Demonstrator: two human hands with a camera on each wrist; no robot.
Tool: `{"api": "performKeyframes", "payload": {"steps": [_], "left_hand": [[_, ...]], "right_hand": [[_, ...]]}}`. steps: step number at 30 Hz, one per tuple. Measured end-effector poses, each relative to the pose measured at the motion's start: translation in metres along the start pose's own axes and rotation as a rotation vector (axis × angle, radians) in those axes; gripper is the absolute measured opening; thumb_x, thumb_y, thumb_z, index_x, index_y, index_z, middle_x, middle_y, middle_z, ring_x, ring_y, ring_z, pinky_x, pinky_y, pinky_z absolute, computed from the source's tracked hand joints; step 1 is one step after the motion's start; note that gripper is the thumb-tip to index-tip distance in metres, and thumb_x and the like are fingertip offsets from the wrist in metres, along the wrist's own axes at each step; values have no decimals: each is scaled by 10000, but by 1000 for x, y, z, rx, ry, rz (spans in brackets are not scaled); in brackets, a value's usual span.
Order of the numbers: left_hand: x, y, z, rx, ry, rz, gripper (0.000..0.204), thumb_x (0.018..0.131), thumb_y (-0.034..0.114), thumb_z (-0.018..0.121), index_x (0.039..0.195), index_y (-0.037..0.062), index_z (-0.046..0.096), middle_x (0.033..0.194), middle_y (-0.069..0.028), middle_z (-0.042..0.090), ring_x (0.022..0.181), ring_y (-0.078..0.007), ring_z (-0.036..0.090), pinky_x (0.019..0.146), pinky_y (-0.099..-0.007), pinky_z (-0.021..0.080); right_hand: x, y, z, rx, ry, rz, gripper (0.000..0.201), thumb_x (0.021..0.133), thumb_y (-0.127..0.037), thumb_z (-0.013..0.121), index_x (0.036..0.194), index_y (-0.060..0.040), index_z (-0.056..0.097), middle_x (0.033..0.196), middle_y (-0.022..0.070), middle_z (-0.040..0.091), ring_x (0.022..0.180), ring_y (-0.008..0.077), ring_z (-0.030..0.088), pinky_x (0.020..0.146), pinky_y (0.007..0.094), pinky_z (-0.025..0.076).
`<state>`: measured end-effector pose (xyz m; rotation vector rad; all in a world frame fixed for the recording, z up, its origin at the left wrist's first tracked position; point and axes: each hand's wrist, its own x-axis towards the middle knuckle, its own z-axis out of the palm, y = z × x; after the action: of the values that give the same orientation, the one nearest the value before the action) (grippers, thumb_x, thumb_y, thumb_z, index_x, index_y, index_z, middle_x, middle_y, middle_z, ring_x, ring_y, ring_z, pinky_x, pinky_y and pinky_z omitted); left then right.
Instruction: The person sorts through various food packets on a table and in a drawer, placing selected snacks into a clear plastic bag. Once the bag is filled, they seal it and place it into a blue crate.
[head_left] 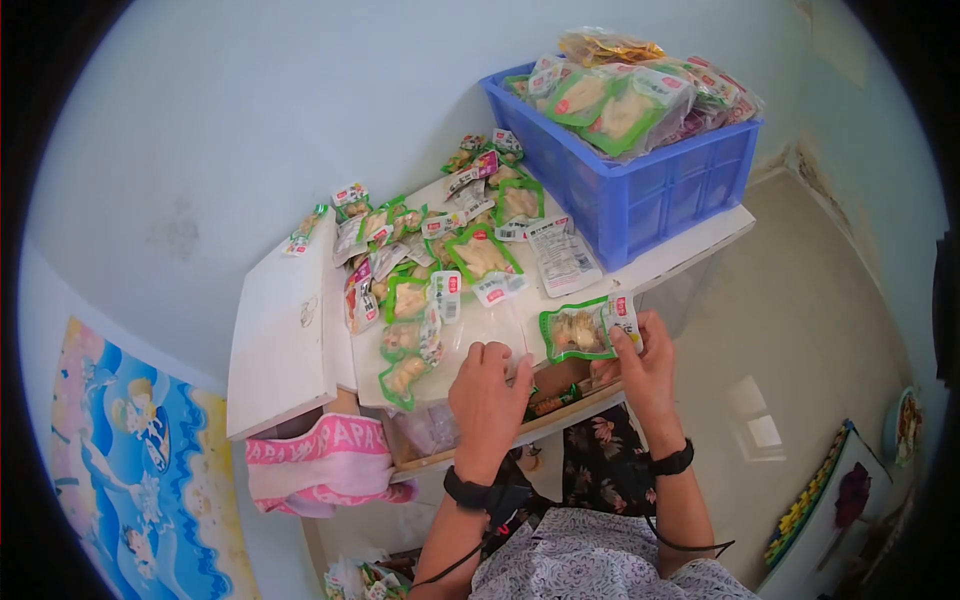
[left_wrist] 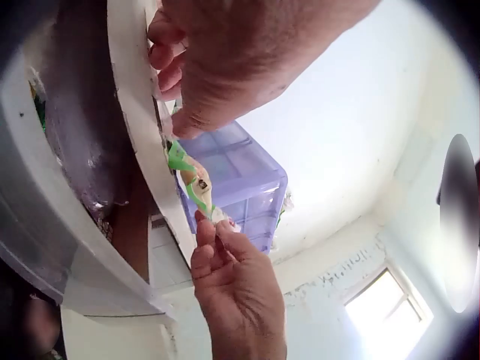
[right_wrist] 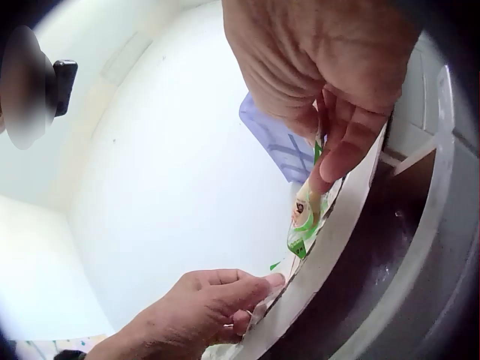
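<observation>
My right hand (head_left: 650, 372) pinches one end of a clear, green-edged snack packet (head_left: 576, 333) between thumb and fingers, at the front right of the white tabletop. Pale food pieces show through its plastic. In the left wrist view the packet (left_wrist: 198, 180) appears edge-on, close over the table edge. My left hand (head_left: 487, 392) rests at the table's front edge, fingers loosely bent, left of the packet and apart from it. Beyond the hands, several similar packets (head_left: 480, 256) lie heaped on the table, and a packet showing its printed white back (head_left: 562, 258) lies near the crate.
A blue plastic crate (head_left: 660, 190) heaped with bagged packets stands at the back right. Below the tabletop is an open drawer (head_left: 430, 462) with plastic and packets inside. A pink towel (head_left: 320, 462) hangs at the left, beside a raised white panel (head_left: 285, 330).
</observation>
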<state>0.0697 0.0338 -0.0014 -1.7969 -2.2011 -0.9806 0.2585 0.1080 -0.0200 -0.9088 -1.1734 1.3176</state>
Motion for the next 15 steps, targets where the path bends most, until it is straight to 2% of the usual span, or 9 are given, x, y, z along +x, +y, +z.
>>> {"api": "performKeyframes", "payload": {"steps": [2,5,8,11,15], "left_hand": [[0,-5,4,-91,-61,-84,307,884,306,783,970,53,632,878,-103,627,745,-266,653,641,-398,504],[2,4,-2,-55,-78,-110,322,867,308,794,970,51,627,899,-109,624,762,-264,656,645,-401,508],[7,10,-2,64,-52,-2,320,866,305,795,945,48,621,882,-105,618,749,-265,657,640,-399,512],[11,10,-3,60,-97,31,329,868,316,795,939,51,613,887,-101,616,745,-259,657,639,-396,516],[13,7,-1,-111,-203,-54,278,876,281,779,914,52,625,852,-100,636,729,-263,661,644,-397,514]], "right_hand": [[-2,4,-7,-1,0,-21,120,1037,-80,578,1071,10,507,929,105,660,677,152,719,483,229,510],[-5,-1,-9,10,-12,36,117,1035,-77,580,1069,8,507,927,98,658,677,148,715,490,232,515],[-7,6,-7,29,10,30,117,1032,-73,585,1069,8,509,938,99,658,678,148,714,495,237,521],[-7,8,-9,68,94,-53,112,1028,-64,586,1067,10,511,950,108,660,680,150,715,498,240,525],[-6,3,-17,71,111,-52,106,1023,-53,585,1065,8,509,954,110,659,679,153,715,503,241,530]]}}
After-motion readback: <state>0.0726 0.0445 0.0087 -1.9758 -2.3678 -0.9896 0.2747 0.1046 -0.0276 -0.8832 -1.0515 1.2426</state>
